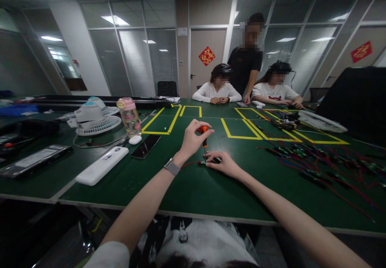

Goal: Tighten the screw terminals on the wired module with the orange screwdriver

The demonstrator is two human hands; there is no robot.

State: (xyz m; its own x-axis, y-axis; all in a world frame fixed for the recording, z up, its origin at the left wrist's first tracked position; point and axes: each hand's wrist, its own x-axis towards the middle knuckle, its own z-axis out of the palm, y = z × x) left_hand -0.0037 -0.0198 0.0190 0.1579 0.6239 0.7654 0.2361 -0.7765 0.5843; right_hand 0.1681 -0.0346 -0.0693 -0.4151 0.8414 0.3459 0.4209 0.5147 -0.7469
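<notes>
In the head view, my left hand [194,136] is closed around the handle of an orange and black screwdriver [205,142]. The screwdriver stands upright, its thin shaft pointing down at a small green circuit board [202,162] on the table. Low at the board's right side, my right hand [221,163] pinches its edge between thumb and fingers. From the board's left runs a red wire [190,163]. Whether the tip sits in a screw is too small to tell.
To the right lies a tangle of wired boards [319,163]. On the left are a phone [146,146], a white power bank [102,166], a bottle [129,117] and white fans [96,119]. Yellow tape [241,136] marks the green table [181,191]. Several people are across it.
</notes>
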